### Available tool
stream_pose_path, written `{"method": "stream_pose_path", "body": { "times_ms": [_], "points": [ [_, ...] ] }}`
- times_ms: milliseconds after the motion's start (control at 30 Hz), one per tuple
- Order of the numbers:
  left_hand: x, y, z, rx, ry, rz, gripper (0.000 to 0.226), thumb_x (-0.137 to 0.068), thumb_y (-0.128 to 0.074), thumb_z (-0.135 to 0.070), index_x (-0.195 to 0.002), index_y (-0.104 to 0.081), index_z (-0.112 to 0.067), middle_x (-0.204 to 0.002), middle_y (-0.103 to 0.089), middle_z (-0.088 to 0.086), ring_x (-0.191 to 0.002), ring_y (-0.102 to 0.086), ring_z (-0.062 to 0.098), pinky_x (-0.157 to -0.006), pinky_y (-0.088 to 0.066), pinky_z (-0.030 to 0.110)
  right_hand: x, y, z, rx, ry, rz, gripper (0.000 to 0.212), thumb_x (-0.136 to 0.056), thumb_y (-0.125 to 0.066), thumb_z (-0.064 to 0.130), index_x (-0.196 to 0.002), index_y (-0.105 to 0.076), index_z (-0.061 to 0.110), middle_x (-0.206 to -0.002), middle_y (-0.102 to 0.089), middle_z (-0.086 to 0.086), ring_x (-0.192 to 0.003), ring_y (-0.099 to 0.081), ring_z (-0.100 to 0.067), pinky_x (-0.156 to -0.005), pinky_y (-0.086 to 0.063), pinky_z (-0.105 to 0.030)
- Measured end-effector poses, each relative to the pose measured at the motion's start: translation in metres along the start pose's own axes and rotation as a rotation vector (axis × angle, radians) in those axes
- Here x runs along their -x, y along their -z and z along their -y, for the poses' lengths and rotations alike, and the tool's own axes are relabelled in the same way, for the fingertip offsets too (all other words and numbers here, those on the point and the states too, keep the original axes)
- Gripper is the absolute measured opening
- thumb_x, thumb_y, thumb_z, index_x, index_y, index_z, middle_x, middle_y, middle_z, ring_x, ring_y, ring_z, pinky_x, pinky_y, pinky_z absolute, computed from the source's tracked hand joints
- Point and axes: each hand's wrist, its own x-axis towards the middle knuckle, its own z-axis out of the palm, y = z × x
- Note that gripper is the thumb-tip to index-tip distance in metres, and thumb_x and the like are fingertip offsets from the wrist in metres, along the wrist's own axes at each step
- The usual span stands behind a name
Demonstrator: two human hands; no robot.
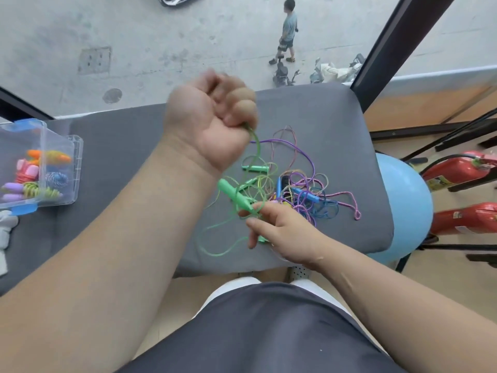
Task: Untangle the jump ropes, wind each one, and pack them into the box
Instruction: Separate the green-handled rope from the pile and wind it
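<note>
At my far left the clear plastic box [77, 168] sits on the grey-covered desk [134, 135], with several wound ropes [40, 184] already inside, so I judge the task is partway done and I am on the untangling step for the green jump rope [255, 149]. My left hand [212, 122] is raised above the desk, closed in a fist around the green cord, which drops from it in a curve towards the pile. Below it, one green handle [234, 195] lies with its long axis running from upper left to lower right, its free end pointing up and left towards my left forearm. My right hand [279, 227] pinches that handle's lower end between thumb and forefinger, the other fingers loosely extended. Loose green loops trail down over the desk's near edge. To the right lies the tangle [304, 189] of purple, blue and pink cords, touching the green loops, with a second green handle [255, 168] at its left side. Next, I judge, I must draw the green cord clear of those loops without tightening a knot, then wind it round the handles.
</note>
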Motion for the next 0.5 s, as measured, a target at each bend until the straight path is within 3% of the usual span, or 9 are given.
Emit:
{"method": "stream_pose_path", "body": {
  "times_ms": [100,167,200,267,333,400,433,500],
  "points": [
    [0.005,-0.006,-0.032,0.127,-0.064,0.015,0.029,-0.087,-0.039,-0.01,-0.058,-0.038,-0.012,-0.051,-0.032,0.001,-0.031,-0.029,0.017,-0.026,-0.022,0.024,0.002,0.01,-0.01,0.117,-0.05,-0.075,0.017,-0.099,-0.059,0.028,-0.101,-0.069,0.016,-0.06,-0.064,0.004,-0.064,-0.058,-0.018,-0.072,-0.049,-0.035],
    [0.012,-0.008,-0.041,0.043,-0.071,-0.029,0.023,-0.086,-0.038,-0.01,-0.063,-0.038,-0.013,-0.053,-0.033,0.0,-0.033,-0.029,0.016,-0.028,-0.024,0.024,0.003,0.016,-0.012,0.163,-0.146,-0.28,0.029,-0.099,-0.056,0.032,-0.077,-0.065,0.014,-0.055,-0.055,0.005,-0.056,-0.05,-0.016,-0.059,-0.042,-0.03],
    [0.016,-0.008,-0.04,-0.08,-0.071,-0.073,0.019,-0.084,-0.038,-0.01,-0.065,-0.037,-0.013,-0.054,-0.033,-0.002,-0.035,-0.029,0.013,-0.03,-0.024,0.023,0.002,0.02,-0.012,0.059,-0.244,-0.411,0.036,-0.1,-0.053,0.034,-0.07,-0.059,0.015,-0.053,-0.051,0.005,-0.051,-0.044,-0.017,-0.05,-0.035,-0.026],
    [0.024,-0.005,-0.032,-0.37,-0.019,-0.148,0.016,-0.083,-0.041,-0.012,-0.069,-0.038,-0.018,-0.056,-0.031,-0.005,-0.038,-0.028,0.008,-0.033,-0.023,0.02,-0.003,0.034,-0.013,-0.443,-0.458,-0.628,0.039,-0.102,-0.048,0.038,-0.068,-0.045,0.02,-0.048,-0.042,0.005,-0.04,-0.027,-0.014,-0.04,-0.019,-0.02],
    [0.03,0.006,-0.025,-0.55,0.074,-0.203,0.023,-0.094,-0.04,-0.02,-0.071,-0.041,-0.02,-0.056,-0.03,-0.007,-0.039,-0.026,0.007,-0.035,-0.019,0.018,-0.009,0.053,-0.01,-0.822,-0.525,-0.732,0.038,-0.101,-0.046,0.046,-0.073,-0.042,0.022,-0.051,-0.038,0.002,-0.036,-0.017,-0.01,-0.039,-0.011,-0.016],
    [0.035,0.019,-0.024,-0.643,0.13,-0.253,0.028,-0.101,-0.039,-0.027,-0.074,-0.044,-0.021,-0.057,-0.029,-0.007,-0.038,-0.023,0.007,-0.036,-0.015,0.018,-0.013,0.069,-0.007,-0.884,-0.528,-0.638,0.034,-0.101,-0.044,0.047,-0.083,-0.048,0.019,-0.053,-0.037,0.002,-0.034,-0.017,-0.008,-0.039,-0.011,-0.014],
    [0.037,0.026,-0.025,-0.686,0.132,-0.286,0.027,-0.102,-0.04,-0.028,-0.077,-0.046,-0.021,-0.057,-0.029,-0.007,-0.039,-0.021,0.007,-0.037,-0.014,0.017,-0.013,0.074,-0.007,-0.797,-0.539,-0.536,0.03,-0.102,-0.043,0.043,-0.09,-0.052,0.017,-0.053,-0.036,0.002,-0.035,-0.016,-0.008,-0.04,-0.011,-0.014],
    [0.039,0.042,-0.029,-0.775,0.097,-0.359,0.022,-0.102,-0.043,-0.026,-0.081,-0.049,-0.021,-0.058,-0.028,-0.005,-0.039,-0.019,0.008,-0.038,-0.013,0.017,-0.011,0.081,-0.009,-0.321,-0.582,-0.274,0.033,-0.103,-0.042,0.037,-0.093,-0.062,0.013,-0.054,-0.036,0.0,-0.04,-0.018,-0.011,-0.044,-0.012,-0.018]
  ]
}}
